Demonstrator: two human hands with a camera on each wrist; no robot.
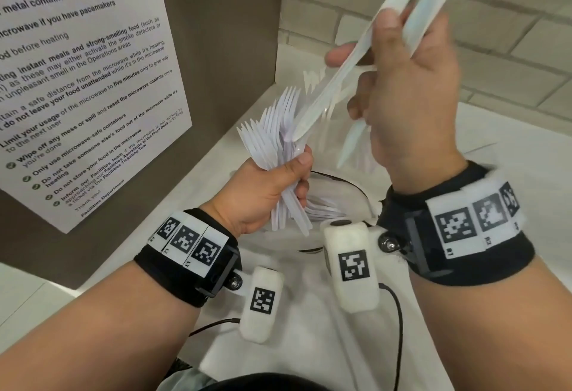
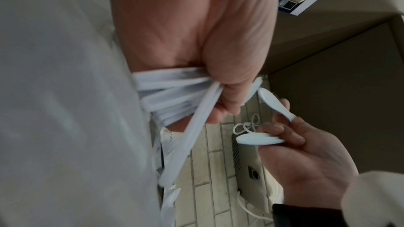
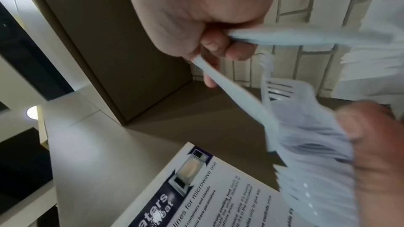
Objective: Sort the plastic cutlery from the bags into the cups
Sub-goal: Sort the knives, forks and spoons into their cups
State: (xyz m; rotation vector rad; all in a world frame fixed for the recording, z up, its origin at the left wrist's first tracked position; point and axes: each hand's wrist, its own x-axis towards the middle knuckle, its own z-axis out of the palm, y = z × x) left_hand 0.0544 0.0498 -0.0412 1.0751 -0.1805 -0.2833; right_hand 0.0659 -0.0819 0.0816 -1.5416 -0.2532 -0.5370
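Note:
My left hand (image 1: 294, 174) grips a thick bundle of white plastic forks (image 1: 269, 137) by the handles, tines fanned up and left. The same bundle (image 2: 174, 96) crosses under my left palm in the left wrist view and shows blurred (image 3: 312, 144) in the right wrist view. Higher and to the right, my right hand (image 1: 387, 81) holds two white spoons (image 1: 439, 0), and one lower end reaches down to the fork bundle. Their bowls (image 2: 260, 140) show in the left wrist view. Below the hands, a round dark-rimmed container (image 1: 349, 186) holds more white cutlery and is mostly hidden.
More fork tines (image 1: 315, 78) stand behind the hands near the corner. A microwave notice (image 1: 93, 65) hangs on a brown panel (image 1: 223, 34) at the left. A pale tiled wall (image 1: 479, 34) is behind, and the white counter (image 1: 510, 149) runs to the right.

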